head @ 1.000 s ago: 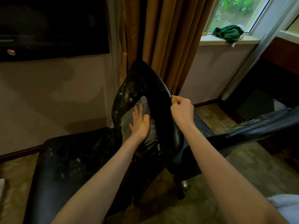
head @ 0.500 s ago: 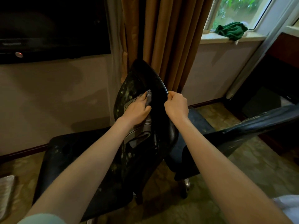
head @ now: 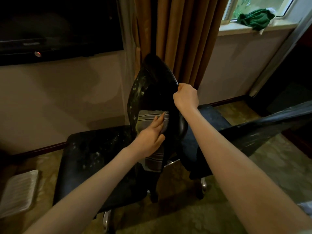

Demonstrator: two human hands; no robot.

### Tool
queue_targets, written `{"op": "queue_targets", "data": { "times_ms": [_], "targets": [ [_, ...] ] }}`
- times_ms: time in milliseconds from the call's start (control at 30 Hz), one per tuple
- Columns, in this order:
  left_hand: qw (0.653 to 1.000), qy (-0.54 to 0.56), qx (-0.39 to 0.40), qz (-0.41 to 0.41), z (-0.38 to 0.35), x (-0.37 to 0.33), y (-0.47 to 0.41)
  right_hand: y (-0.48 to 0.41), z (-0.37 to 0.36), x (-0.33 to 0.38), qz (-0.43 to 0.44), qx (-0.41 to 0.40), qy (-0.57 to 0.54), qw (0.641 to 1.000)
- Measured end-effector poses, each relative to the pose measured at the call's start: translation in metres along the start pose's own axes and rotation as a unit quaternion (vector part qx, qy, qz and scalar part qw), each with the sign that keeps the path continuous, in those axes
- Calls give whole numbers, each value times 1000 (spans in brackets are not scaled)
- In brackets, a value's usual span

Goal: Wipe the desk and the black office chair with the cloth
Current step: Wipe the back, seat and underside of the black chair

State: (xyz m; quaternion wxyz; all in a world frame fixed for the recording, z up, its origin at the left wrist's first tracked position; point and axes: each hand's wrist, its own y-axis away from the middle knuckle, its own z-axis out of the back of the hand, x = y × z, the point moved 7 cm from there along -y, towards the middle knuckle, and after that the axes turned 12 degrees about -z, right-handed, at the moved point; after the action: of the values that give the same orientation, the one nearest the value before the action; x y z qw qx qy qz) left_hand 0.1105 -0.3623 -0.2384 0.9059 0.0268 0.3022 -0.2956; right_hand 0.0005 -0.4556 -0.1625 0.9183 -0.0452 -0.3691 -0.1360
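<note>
Left hand [head: 150, 139] flat, presses cloth [head: 148, 115] on chair [head: 143, 85] back, mid-frame; right hand [head: 185, 97] seemingly grips its edge; I'd overlap strokes.

The floor [head: 185, 220] has a green-brown carpet with a faint pattern. The black office chair [head: 94, 159] stands on it. A second dark chair [head: 212, 125] stands just beside it, on the right. A white ribbed mat [head: 18, 193] lies flat at the left.

left hand [head: 150, 136] flat, fingers [head: 159, 118] straight, pressing, right hand [head: 185, 97] clenched tight, gripping
</note>
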Motion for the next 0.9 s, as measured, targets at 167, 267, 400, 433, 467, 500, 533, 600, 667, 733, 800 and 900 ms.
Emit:
{"op": "queue_targets", "data": {
  "times_ms": [167,267,400,433,467,500,533,600,667,733,800,900],
  "targets": [
    [999,28,-21,-13,-16,-17,26,4,3,0,0,-5,14,1000],
    [998,51,-29,-10,-30,-21,39,6,1,-2,-2,-7,11,1000],
    [992,107,-71,-5,-41,-21,51,13,5,-7,-8,-18,-74,997],
    [985,143,-93,-2,-42,-21,52,16,7,-10,-15,-17,-119,993],
    [976,182,-120,3,-43,-20,52,20,7,-15,-22,-11,-161,987],
    [964,219,-153,15,-41,-18,51,24,5,-21,-26,-2,-195,980],
    [948,250,-191,38,-36,-14,48,30,1,-26,-23,10,-221,975],
    [911,295,-272,94,-16,-11,36,41,-7,-33,-8,35,-238,971],
    [867,357,-322,129,4,-18,21,48,-12,-37,-7,70,-272,960],
    [866,365,-327,105,12,-38,3,50,-16,-44,-53,126,-396,908],
    [911,267,-309,55,6,-59,-6,52,-19,-51,-110,175,-508,836],
    [936,161,-313,19,-12,-57,-5,55,-18,-54,-116,197,-535,813]
  ]
}}
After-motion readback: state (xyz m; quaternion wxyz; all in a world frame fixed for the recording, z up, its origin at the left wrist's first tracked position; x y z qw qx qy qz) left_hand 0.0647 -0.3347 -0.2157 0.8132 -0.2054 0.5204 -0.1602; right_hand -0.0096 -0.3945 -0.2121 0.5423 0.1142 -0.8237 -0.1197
